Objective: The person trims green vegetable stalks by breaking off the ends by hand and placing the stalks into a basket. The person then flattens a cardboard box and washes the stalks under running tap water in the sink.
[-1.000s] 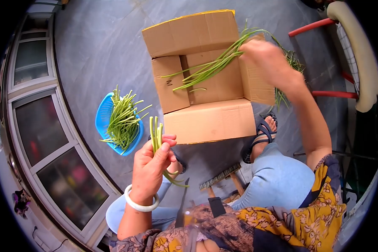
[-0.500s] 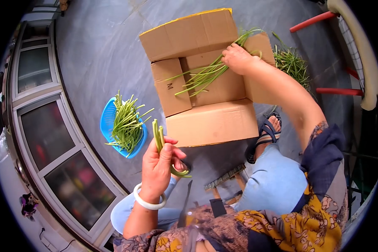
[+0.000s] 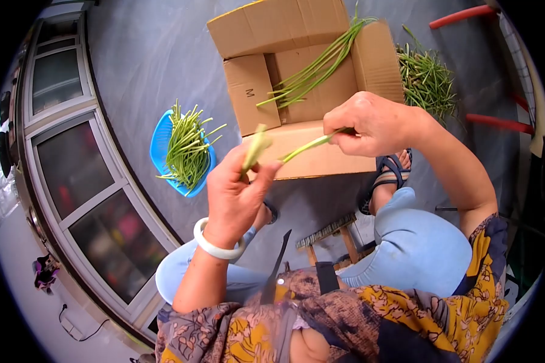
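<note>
Left hand (image 3: pixel 239 193): closed around short stems (image 3: pixel 257 148).
Right hand (image 3: pixel 369 126): now returned, pinching a green stem (image 3: pixel 307 147) spanning both hands.
Cardboard box (image 3: pixel 278 27): long stems (image 3: pixel 326 68), just released, lie across it.
Blue basket (image 3: pixel 160 140): piled stems (image 3: pixel 188 148).

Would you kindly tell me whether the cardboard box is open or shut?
The cardboard box is open: its flaps are spread outward, its inside shows, and long green stems lie across the opening.

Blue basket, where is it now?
In the head view, the blue basket piled with green stems is on the floor at left, between the cardboard box and the glass-panelled doors.
</note>
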`<state>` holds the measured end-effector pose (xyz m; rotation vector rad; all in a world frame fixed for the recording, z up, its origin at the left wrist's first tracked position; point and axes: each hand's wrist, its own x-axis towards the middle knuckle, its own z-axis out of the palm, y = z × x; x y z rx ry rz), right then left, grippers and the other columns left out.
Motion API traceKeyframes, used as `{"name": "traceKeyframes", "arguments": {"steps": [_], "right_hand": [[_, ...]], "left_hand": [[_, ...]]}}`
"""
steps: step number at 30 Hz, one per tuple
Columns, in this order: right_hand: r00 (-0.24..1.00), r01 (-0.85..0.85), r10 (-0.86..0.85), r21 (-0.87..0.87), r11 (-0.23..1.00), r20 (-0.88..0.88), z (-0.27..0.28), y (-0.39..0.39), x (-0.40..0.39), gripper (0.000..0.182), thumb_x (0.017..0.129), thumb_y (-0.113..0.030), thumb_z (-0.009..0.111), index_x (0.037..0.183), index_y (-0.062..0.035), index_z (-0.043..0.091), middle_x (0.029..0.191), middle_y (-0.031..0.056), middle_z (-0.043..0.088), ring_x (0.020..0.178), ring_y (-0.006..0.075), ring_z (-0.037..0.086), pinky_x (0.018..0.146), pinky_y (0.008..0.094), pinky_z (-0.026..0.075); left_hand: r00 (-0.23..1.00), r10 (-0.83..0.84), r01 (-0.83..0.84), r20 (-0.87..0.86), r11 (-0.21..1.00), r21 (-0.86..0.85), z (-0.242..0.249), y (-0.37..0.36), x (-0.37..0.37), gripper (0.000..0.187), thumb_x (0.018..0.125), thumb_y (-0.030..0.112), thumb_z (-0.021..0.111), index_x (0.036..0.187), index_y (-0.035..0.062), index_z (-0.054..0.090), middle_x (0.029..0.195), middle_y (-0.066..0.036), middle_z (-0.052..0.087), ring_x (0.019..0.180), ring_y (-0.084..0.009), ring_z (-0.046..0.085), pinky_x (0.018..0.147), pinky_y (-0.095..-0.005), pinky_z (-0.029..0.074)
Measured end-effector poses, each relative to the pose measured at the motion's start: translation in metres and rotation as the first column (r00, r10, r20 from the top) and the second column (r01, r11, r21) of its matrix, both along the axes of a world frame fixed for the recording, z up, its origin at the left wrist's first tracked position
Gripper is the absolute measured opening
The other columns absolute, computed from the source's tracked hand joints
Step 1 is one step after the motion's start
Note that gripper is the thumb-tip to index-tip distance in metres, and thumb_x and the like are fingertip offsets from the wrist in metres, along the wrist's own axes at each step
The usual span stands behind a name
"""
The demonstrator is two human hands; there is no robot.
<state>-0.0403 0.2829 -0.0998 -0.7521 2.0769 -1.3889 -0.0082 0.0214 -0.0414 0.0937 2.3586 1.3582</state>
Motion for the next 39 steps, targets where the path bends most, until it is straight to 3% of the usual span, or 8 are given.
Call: {"name": "traceKeyframes", "arguments": {"steps": [3, 4, 7, 11, 27, 33, 36, 39], "right_hand": [[0.99, -0.035, 0.051, -0.122, 0.992, 0.132, 0.008, -0.002, 0.005, 0.015, 0.078, -0.013, 0.056, 0.077, 0.0013, 0.058, 0.059, 0.0173, 0.052, 0.054, 0.0308, 0.051, 0.053, 0.0408, 0.041], [0.986, -0.039, 0.062, -0.148, 0.988, 0.153, 0.008, -0.001, 0.006, 0.016, 0.079, -0.014, 0.057, 0.079, 0.0012, 0.059, 0.058, 0.016, 0.052, 0.053, 0.0279, 0.05, 0.053, 0.0393, 0.04], [0.969, 0.0, 0.046, -0.185, 0.983, 0.243, 0.001, 0.006, 0.01, 0.02, 0.084, -0.019, 0.057, 0.085, 0.0008, 0.062, 0.059, 0.0097, 0.052, 0.056, 0.018, 0.049, 0.053, 0.034, 0.039], [0.893, 0.132, 0.026, -0.316, 0.94, 0.45, -0.02, 0.02, 0.011, 0.026, 0.09, -0.025, 0.056, 0.089, -0.0003, 0.064, 0.065, 0.0011, 0.055, 0.064, 0.0099, 0.05, 0.058, 0.029, 0.04], [0.925, -0.069, 0.085, -0.054, 0.996, 0.37, -0.019, 0.026, 0.012, 0.017, 0.085, -0.015, 0.058, 0.091, -0.0014, 0.066, 0.076, 0.0066, 0.06, 0.068, 0.017, 0.054, 0.059, 0.0312, 0.042], [0.995, 0.061, -0.065, -0.048, 0.997, -0.073, -0.038, 0.01, 0.022, 0.012, 0.081, -0.012, 0.058, 0.08, -0.0013, 0.063, 0.071, 0.0103, 0.057, 0.063, 0.0231, 0.056, 0.057, 0.0353, 0.044], [0.888, 0.374, -0.301, 0.164, 0.913, -0.347, -0.052, 0.002, 0.022, 0.017, 0.082, -0.016, 0.056, 0.079, -0.0001, 0.062, 0.077, 0.0164, 0.064, 0.068, 0.0294, 0.061, 0.063, 0.0385, 0.048], [0.867, 0.495, -0.497, 0.06, 0.867, 0.038, -0.048, 0.013, 0.013, 0.018, 0.083, -0.016, 0.056, 0.079, 0.0011, 0.061, 0.072, 0.0159, 0.062, 0.065, 0.027, 0.061, 0.062, 0.038, 0.047]], "left_hand": [[0.919, -0.37, 0.355, -0.137, 0.927, -0.118, -0.001, 0.011, -0.002, 0.027, 0.082, 0.004, 0.073, 0.109, 0.0041, 0.067, 0.077, 0.005, 0.055, 0.066, -0.0054, 0.044, 0.056, -0.0216, 0.037], [0.923, -0.384, 0.382, -0.001, 0.917, -0.115, 0.001, 0.016, -0.001, 0.021, 0.084, 0.006, 0.072, 0.104, 0.0017, 0.068, 0.08, 0.002, 0.06, 0.065, -0.007, 0.049, 0.058, -0.0218, 0.04], [0.877, -0.106, 0.019, 0.468, 0.982, 0.187, -0.01, 0.021, 0.007, 0.017, 0.088, 0.009, 0.068, 0.102, -0.0003, 0.067, 0.078, -0.001, 0.062, 0.063, -0.0068, 0.052, 0.059, -0.0213, 0.043], [0.771, -0.1, -0.048, 0.629, 0.976, 0.213, -0.004, 0.028, -0.006, 0.021, 0.093, 0.017, 0.063, 0.102, -0.0016, 0.067, 0.07, -0.001, 0.062, 0.062, -0.0059, 0.053, 0.06, -0.0197, 0.043], [0.715, -0.133, 0.12, 0.686, 0.991, 0.066, -0.013, 0.016, 0.001, 0.019, 0.092, 0.017, 0.063, 0.094, 0.0002, 0.07, 0.064, 0.004, 0.058, 0.051, -0.002, 0.046, 0.046, -0.0187, 0.036], [0.728, -0.16, 0.143, 0.666, 0.986, 0.081, -0.011, 0.02, 0.006, 0.018, 0.093, 0.015, 0.062, 0.093, -0.001, 0.069, 0.064, 0.004, 0.058, 0.051, -0.0024, 0.048, 0.048, -0.0184, 0.038], [0.74, -0.2, 0.18, 0.642, 0.979, 0.097, -0.011, 0.027, 0.018, 0.018, 0.094, 0.016, 0.061, 0.092, -0.0002, 0.069, 0.06, 0.004, 0.056, 0.05, -0.0029, 0.048, 0.047, -0.0193, 0.037], [0.759, -0.154, 0.148, 0.632, 0.987, 0.064, -0.009, 0.03, 0.017, 0.021, 0.094, 0.018, 0.06, 0.09, -0.0003, 0.069, 0.055, 0.003, 0.053, 0.049, -0.004, 0.047, 0.047, -0.0203, 0.037]]}}
